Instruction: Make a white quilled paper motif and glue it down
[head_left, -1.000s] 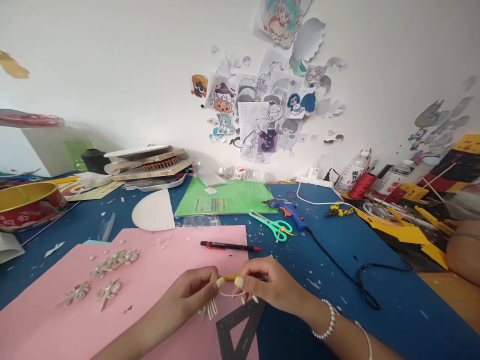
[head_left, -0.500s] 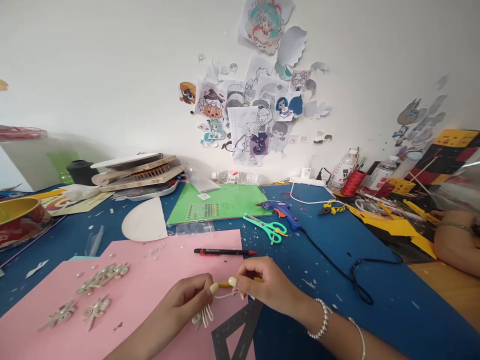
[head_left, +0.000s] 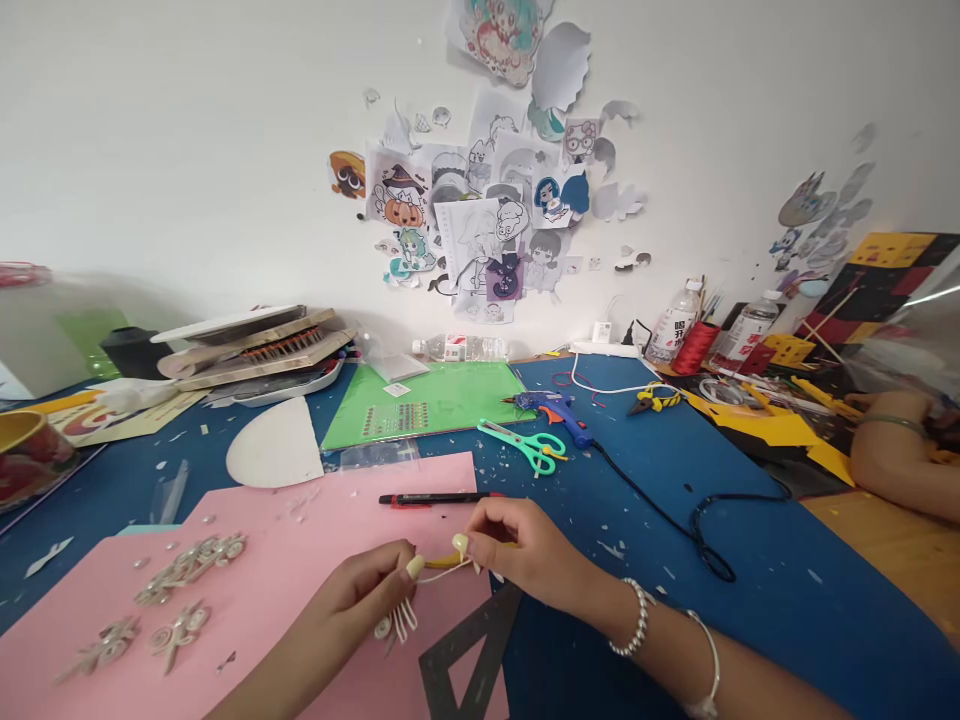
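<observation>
Over the pink sheet (head_left: pixel 345 520), my left hand (head_left: pixel 364 590) pinches a small off-white cord ornament (head_left: pixel 405 622) between thumb and fingers. Its coil and loose strands hang below the fingers. A thin strand of the cord (head_left: pixel 444 574) spans the gap to my right hand (head_left: pixel 525 550), whose thumb and fingertips are closed on its other end. Just behind that strand is a slim yellow object (head_left: pixel 441 562); whether my right hand holds it too I cannot tell. Several finished-looking cord ornaments with pearl beads (head_left: pixel 180 630) lie at the left of the sheet.
A dark triangle ruler (head_left: pixel 469 650) lies just below my hands, and a black-and-red pen (head_left: pixel 427 498) above them. Beyond are green scissors (head_left: pixel 529 445), a blue glue gun (head_left: pixel 559 415) with its black cable, and a green board (head_left: pixel 450 400). Another person's arm (head_left: pixel 892 445) rests at the right.
The view has turned slightly right, so the scene sits further left. Both hands keep their pinch on the cord, and the strand between them slants up a little more toward the right hand.
</observation>
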